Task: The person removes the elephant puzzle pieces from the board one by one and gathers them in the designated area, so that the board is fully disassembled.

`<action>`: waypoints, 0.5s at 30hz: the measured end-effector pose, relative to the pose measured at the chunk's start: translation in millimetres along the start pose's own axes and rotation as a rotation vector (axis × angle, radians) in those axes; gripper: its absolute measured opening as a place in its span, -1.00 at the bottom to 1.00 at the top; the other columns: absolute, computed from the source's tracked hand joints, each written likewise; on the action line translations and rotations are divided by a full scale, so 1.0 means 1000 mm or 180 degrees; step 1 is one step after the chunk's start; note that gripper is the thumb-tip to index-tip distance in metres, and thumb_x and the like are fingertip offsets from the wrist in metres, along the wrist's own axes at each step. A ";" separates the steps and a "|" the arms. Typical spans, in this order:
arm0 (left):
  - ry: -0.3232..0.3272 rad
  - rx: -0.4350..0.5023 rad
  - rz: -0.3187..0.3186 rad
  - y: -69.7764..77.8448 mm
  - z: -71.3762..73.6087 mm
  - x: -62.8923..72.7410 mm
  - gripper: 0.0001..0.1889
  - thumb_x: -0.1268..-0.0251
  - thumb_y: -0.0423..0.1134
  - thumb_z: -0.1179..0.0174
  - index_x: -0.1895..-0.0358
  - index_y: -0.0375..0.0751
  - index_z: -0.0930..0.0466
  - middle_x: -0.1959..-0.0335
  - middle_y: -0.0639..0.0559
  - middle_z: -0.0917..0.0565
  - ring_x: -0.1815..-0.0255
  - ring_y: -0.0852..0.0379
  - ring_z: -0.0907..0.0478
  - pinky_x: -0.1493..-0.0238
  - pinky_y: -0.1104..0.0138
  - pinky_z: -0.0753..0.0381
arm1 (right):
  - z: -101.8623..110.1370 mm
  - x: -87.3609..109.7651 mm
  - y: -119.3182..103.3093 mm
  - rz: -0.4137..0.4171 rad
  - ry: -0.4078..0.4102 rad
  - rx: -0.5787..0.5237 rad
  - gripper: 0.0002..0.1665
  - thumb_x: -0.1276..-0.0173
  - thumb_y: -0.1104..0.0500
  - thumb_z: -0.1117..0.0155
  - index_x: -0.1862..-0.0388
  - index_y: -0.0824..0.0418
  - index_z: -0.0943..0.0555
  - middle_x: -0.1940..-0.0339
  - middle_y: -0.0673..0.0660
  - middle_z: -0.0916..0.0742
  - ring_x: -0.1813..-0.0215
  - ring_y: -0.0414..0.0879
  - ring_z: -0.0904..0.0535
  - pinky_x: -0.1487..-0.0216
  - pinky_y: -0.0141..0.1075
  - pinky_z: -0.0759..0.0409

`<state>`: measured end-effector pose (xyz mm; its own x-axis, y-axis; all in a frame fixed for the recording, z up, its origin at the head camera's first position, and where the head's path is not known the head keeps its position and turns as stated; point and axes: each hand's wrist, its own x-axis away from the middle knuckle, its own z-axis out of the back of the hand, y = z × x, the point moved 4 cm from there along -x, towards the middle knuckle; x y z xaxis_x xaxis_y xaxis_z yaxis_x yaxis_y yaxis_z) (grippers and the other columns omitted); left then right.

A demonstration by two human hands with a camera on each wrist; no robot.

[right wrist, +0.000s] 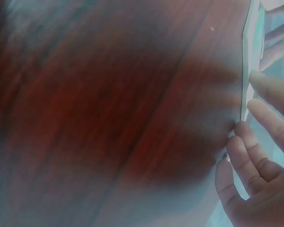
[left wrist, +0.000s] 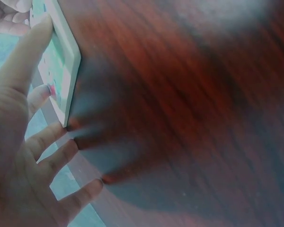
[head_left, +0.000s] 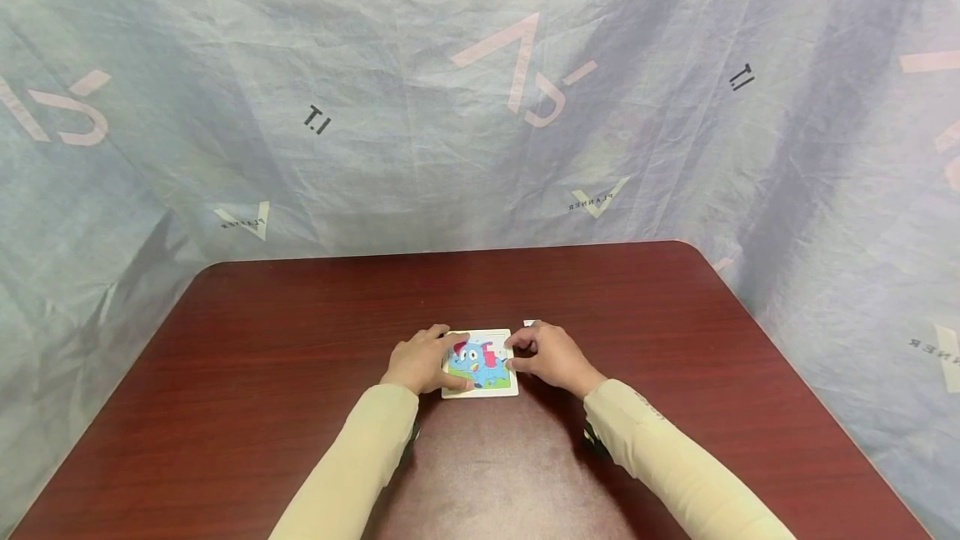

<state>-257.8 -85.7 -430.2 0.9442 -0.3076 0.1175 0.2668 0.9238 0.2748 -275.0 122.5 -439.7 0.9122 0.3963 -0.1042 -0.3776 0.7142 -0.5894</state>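
Observation:
A small square jigsaw puzzle [head_left: 491,373] with a pale frame lies flat on the table, showing a blue cartoon animal with red parts on a green ground. My left hand [head_left: 422,362] rests at its left side, thumb and index finger over the picture. In the left wrist view the puzzle's pale edge [left wrist: 73,71] runs beside the spread fingers [left wrist: 61,158], whose tips touch the tabletop. At the right edge, my right hand [head_left: 551,356] touches the puzzle with thumb and index fingertip. The right wrist view shows its other fingers [right wrist: 244,161] loosely bent beside the board.
A small white piece [head_left: 529,322] lies just behind the right hand, partly hidden by it. The dark red wooden table [head_left: 300,315] reaches back to a grey printed cloth [head_left: 405,107] hanging behind and at both sides.

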 end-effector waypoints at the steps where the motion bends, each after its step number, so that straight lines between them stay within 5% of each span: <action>1: 0.0003 -0.0008 -0.0001 0.000 0.000 0.000 -0.16 -0.05 0.16 -0.54 -0.45 0.09 -0.47 -0.44 -0.14 -0.42 -0.39 -0.17 -0.40 -0.23 -0.16 -0.47 | 0.000 0.000 -0.001 0.0002 0.0000 0.0009 -0.75 -0.22 0.17 -0.56 0.11 0.14 -0.79 0.24 0.05 -0.66 0.23 -0.11 -0.52 0.13 -0.19 -0.55; 15: -0.0021 -0.0081 0.0017 0.002 0.001 -0.001 -0.16 -0.06 0.17 -0.53 -0.45 0.08 -0.47 -0.43 -0.13 -0.43 -0.37 -0.17 -0.42 -0.22 -0.14 -0.49 | -0.003 -0.003 -0.004 -0.0039 -0.0027 0.0152 -0.78 -0.20 0.14 -0.58 0.15 0.05 -0.82 0.26 -0.01 -0.64 0.26 -0.15 -0.52 0.24 -0.24 -0.52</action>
<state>-258.1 -83.9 -428.8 0.9444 -0.3041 0.1252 0.2666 0.9309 0.2498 -275.5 116.6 -439.4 0.9155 0.3921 -0.0903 -0.3738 0.7457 -0.5516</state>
